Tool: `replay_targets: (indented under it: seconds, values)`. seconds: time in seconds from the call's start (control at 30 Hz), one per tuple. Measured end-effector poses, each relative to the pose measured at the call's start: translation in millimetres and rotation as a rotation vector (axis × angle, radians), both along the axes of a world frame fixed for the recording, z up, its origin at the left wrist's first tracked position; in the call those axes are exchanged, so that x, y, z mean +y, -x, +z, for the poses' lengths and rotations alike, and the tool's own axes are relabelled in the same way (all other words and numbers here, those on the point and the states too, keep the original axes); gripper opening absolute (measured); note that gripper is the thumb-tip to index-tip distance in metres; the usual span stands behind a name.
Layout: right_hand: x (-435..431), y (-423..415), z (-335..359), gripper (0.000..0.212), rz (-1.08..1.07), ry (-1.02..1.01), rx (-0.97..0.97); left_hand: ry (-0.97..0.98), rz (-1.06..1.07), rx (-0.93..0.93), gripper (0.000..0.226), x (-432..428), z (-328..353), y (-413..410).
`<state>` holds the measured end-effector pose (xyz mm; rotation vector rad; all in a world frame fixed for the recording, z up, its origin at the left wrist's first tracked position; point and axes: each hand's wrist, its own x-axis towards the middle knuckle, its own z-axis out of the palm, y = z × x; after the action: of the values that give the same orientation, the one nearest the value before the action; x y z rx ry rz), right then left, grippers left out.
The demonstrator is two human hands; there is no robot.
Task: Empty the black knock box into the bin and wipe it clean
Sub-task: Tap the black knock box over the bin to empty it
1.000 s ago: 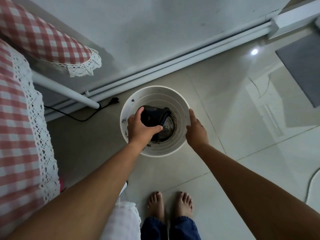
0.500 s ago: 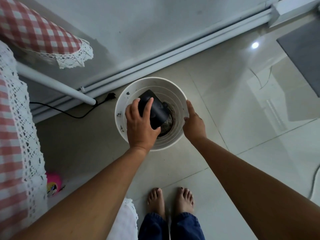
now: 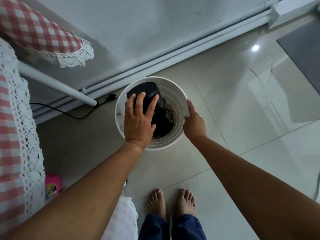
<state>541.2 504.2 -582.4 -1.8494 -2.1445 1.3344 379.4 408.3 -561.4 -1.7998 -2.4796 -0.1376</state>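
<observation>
A white round bin [image 3: 180, 122] stands on the tiled floor near the wall. Over its mouth my left hand [image 3: 138, 118] grips the black knock box [image 3: 149, 94], which is tipped upside down with its flat base facing up and its opening pointing into the bin. Dark grounds lie at the bottom of the bin. My right hand [image 3: 194, 122] rests on the bin's right rim, fingers curled over the edge and the forefinger stretched along it.
A table with a red checked, lace-edged cloth [image 3: 12, 135] fills the left side, its white leg [image 3: 57, 85] ending beside a black cable and plug [image 3: 110, 97]. A pink toy [image 3: 52, 185] lies under the cloth. My bare feet [image 3: 171, 201] stand on pale tiles.
The knock box has turned further over, from tilted to base-up, and risen a little toward the bin's far rim. My right hand has stayed on the rim.
</observation>
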Motion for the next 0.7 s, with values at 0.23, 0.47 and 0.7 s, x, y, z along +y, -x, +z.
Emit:
replay_targets:
  seconds: [0.23, 0.47, 0.7]
  values:
    - [10.1, -2.7, 15.2, 0.068, 0.000, 0.131, -0.039, -0.013, 0.444, -0.408, 0.110, 13.7, 25.3, 6.0]
    - [21.9, -3.3, 88.8, 0.074, -0.091, 0.246, 0.128, -0.072, 0.968, -1.490, 0.072, 10.8, 84.2, 42.8]
    - [42.1, 18.9, 211.8, 0.072, -0.083, 0.549, 0.463, 0.030, 0.939, -2.022, 0.067, -1.5, 188.6, 51.6]
